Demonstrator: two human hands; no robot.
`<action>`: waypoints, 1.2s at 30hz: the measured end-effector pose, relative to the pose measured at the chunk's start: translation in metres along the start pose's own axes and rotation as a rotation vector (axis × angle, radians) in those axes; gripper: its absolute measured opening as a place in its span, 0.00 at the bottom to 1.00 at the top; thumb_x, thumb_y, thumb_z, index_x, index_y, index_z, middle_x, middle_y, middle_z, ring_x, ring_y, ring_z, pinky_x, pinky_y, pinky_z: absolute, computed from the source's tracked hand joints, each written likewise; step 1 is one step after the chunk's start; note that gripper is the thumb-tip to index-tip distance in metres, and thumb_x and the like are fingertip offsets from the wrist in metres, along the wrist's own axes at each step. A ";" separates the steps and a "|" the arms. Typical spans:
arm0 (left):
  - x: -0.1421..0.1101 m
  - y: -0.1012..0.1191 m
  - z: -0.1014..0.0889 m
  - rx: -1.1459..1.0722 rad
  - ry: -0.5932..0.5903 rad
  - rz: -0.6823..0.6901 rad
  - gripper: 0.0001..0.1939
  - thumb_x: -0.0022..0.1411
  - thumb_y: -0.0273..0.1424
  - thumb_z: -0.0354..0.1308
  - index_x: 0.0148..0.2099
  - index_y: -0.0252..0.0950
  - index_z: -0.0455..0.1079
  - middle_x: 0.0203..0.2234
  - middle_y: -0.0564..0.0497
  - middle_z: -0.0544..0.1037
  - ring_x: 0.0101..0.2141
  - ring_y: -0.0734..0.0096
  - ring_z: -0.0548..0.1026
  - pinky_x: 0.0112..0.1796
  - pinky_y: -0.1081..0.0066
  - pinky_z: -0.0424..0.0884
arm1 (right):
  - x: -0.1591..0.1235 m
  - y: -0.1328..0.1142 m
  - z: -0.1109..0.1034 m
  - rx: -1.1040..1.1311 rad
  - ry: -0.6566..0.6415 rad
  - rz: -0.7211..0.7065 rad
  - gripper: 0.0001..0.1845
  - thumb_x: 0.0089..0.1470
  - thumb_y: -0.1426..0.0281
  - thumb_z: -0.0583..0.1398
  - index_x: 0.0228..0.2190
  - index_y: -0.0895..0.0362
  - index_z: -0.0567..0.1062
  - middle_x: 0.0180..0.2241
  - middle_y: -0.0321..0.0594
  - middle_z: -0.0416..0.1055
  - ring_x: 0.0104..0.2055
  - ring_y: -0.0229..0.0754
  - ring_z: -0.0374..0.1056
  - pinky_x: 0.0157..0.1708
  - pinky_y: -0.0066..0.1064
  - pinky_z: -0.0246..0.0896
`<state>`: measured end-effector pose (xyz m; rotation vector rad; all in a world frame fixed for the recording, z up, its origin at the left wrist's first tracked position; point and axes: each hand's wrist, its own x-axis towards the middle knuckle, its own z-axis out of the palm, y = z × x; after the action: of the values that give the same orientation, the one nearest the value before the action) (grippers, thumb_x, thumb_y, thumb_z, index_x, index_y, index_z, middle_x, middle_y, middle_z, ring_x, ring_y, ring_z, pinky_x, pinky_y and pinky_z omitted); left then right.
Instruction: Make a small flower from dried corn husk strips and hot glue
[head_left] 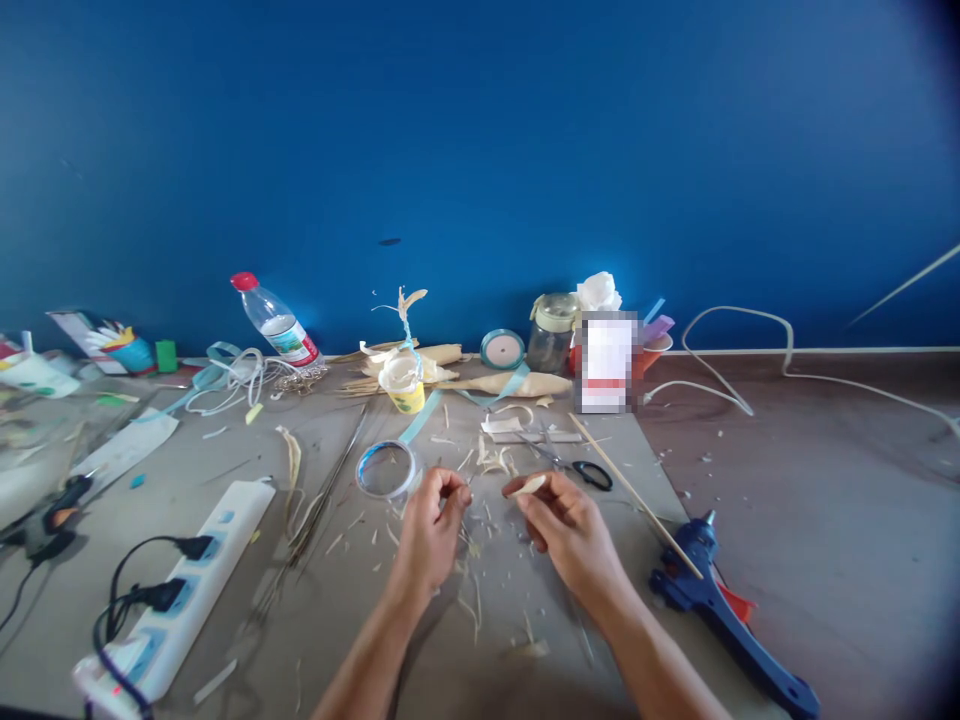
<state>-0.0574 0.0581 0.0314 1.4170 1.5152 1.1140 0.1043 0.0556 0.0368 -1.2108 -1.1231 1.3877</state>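
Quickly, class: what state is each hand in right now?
Left hand: closed in a pinch; whether it holds anything cannot be told.
Right hand: closed, holding a small pale piece.

Glue gun, scissors and scraps mark a craft workspace

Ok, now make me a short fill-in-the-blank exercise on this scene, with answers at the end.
1. The small pale piece is held in the person's ____.
2. The bottle leaning near the blue wall has a ____ cap.
3. The thin stick lies across the blue ____.
4. Two black plugs sit in the white ____.

Answers: right hand; red; glue gun; power strip.
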 end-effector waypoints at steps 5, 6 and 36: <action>-0.003 0.002 0.009 -0.426 -0.125 -0.131 0.16 0.54 0.36 0.58 0.44 0.34 0.67 0.21 0.55 0.68 0.25 0.76 0.65 0.30 0.74 0.61 | 0.003 -0.001 -0.003 0.339 -0.015 -0.014 0.10 0.46 0.66 0.61 0.23 0.57 0.67 0.25 0.34 0.69 0.15 0.25 0.50 0.16 0.23 0.44; -0.004 0.002 0.011 -0.472 -0.155 -0.163 0.15 0.54 0.36 0.58 0.42 0.33 0.68 0.21 0.55 0.68 0.25 0.76 0.65 0.31 0.74 0.62 | 0.004 -0.001 -0.004 0.376 -0.021 -0.009 0.10 0.46 0.67 0.62 0.22 0.57 0.66 0.24 0.33 0.69 0.15 0.25 0.50 0.16 0.22 0.44; -0.019 0.005 0.031 -0.662 -0.365 -0.269 0.10 0.55 0.36 0.57 0.32 0.34 0.63 0.20 0.55 0.65 0.23 0.78 0.64 0.30 0.72 0.65 | 0.003 -0.001 -0.005 0.338 -0.058 -0.016 0.09 0.46 0.67 0.63 0.24 0.57 0.67 0.37 0.37 0.70 0.17 0.25 0.51 0.17 0.24 0.46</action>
<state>-0.0251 0.0422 0.0255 0.8663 0.9180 0.9931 0.1088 0.0590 0.0366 -0.9224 -0.8903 1.5364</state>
